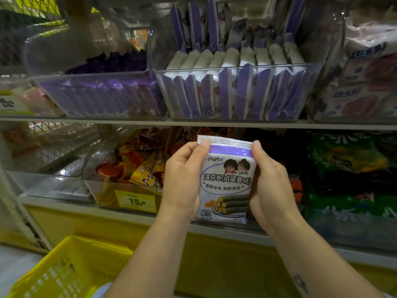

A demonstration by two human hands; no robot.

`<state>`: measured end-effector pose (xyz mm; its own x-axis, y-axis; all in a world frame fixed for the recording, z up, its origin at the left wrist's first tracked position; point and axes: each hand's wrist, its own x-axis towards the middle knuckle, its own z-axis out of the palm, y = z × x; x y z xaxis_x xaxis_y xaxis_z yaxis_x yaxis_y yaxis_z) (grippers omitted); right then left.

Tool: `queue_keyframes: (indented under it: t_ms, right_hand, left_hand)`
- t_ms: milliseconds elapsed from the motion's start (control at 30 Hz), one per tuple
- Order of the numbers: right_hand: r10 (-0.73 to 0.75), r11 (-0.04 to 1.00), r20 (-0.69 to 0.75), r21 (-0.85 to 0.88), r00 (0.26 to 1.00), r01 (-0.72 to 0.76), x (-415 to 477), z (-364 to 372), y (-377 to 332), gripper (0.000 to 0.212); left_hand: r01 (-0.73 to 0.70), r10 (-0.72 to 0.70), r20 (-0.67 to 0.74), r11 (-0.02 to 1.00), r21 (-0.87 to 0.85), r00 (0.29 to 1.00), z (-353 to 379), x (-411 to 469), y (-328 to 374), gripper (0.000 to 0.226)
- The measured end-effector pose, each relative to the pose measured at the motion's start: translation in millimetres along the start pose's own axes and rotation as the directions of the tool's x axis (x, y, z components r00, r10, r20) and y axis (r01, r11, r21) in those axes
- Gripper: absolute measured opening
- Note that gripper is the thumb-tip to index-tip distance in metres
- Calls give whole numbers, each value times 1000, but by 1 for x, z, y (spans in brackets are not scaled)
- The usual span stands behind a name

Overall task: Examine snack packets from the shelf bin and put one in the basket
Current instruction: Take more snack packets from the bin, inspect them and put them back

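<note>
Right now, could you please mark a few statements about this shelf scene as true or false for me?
1. The left hand and the right hand both hold one snack packet by its side edges. True.
2. The snack packet lies in the basket. False: the hands hold it well clear of the yellow basket.
3. The clear bin on the upper shelf holds upright purple-and-white packets. True.
4. The snack packet's printed front faces away from the camera. False: its front faces the camera.
</note>
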<state>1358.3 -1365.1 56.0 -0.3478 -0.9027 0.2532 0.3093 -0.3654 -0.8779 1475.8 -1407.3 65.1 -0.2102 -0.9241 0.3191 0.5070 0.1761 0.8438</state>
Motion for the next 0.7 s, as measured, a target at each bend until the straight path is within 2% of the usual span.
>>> queue_keyframes:
  t_ms: [100, 200, 300, 367, 500, 600, 700]
  right_hand:
    - [26, 1000, 61, 15, 998, -27, 2, -1, -1, 49]
    - [-14, 1000, 135, 20, 991, 12, 3, -1, -5, 48]
    - [-42, 995, 186, -80, 982, 57, 6, -7, -10, 46]
    - [35, 986, 271, -166, 962, 11, 7, -13, -15, 45]
    - [309, 900, 432, -420, 847, -114, 4, -23, -24, 32]
    - [378, 879, 422, -442, 824, -177, 2, -27, -25, 42]
    - [372, 901, 408, -373, 834, -220, 1, -28, -31, 42]
  left_hand:
    - [7, -8, -29, 999, -41, 1000, -2, 1, 0, 28]
    - [23, -30, -59, 993, -113, 998, -6, 2, 3, 18]
    - [35, -51, -99, 986, -161, 994, -11, 4, 6, 17]
    - [32, -55, -119, 982, -184, 991, -14, 5, 8, 19]
    - [80, -111, -141, 975, -208, 984, -17, 7, 10, 26]
    - [181, -193, -68, 972, -150, 979, -21, 9, 12, 44]
    - [283, -280, 149, 959, 1, 948, -32, 10, 17, 56]
